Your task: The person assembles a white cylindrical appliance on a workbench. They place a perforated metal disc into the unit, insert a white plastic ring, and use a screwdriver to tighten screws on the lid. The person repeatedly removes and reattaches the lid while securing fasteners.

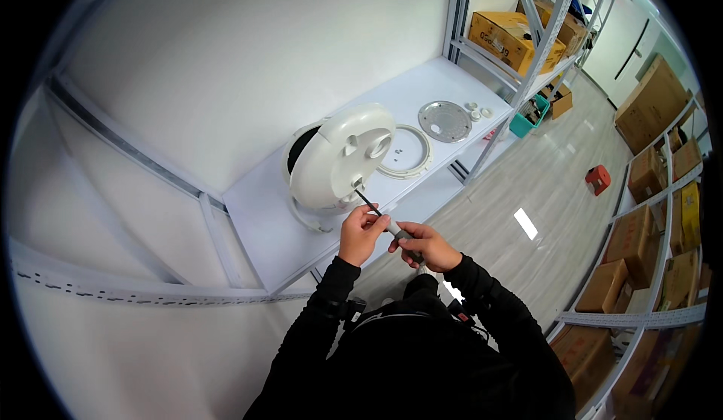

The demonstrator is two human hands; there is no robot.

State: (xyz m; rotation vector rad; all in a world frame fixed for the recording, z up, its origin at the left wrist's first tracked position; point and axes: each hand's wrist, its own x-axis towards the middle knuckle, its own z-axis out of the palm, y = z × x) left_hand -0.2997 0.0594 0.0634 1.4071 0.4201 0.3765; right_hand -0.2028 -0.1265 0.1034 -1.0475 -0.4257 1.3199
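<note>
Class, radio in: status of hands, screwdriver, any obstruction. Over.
Right hand grips screwdriver handle; left hand steadies its shaft. Tip at round white housing. Nothing visibly blocking.

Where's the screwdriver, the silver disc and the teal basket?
Screwdriver (pixel 394 228), head view: pale front of its handle.
Silver disc (pixel 446 121), head view: middle of its face.
Teal basket (pixel 520 126), head view: its near wall.
</note>
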